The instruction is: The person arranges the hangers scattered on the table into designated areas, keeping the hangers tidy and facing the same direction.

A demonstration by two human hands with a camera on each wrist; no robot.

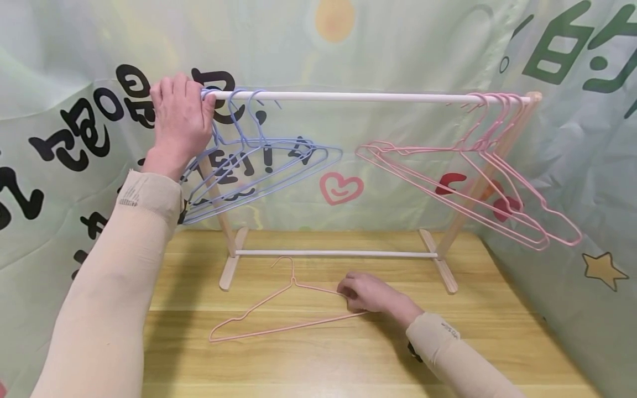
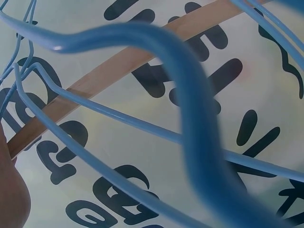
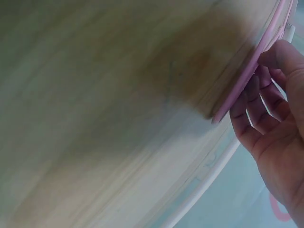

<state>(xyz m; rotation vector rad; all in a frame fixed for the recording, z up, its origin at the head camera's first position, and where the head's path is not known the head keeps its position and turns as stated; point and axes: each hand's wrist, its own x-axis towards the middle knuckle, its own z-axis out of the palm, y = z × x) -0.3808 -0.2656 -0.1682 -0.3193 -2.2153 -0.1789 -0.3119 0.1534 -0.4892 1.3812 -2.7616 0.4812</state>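
My left hand (image 1: 181, 113) grips the left top end of a small clothes rack (image 1: 348, 97), its fingers bent over the corner. Beside it, several blue hangers (image 1: 293, 145) hang from the rail; one crosses close in front of the left wrist camera (image 2: 199, 123). A pink wire hanger (image 1: 259, 333) is low over the wooden table in front of the rack, its hook toward the rail. My right hand (image 1: 370, 293) pinches that hanger near its right end. In the right wrist view, the thumb and fingers (image 3: 280, 54) meet at the pink wire (image 3: 242, 85).
Several pink hangers (image 1: 463, 149) hang at the rail's right end. The rack's wooden feet (image 1: 438, 262) and white lower bar (image 1: 333, 254) stand on the table (image 1: 308, 370). A printed pale green cloth (image 1: 398, 44) rises behind and at both sides.
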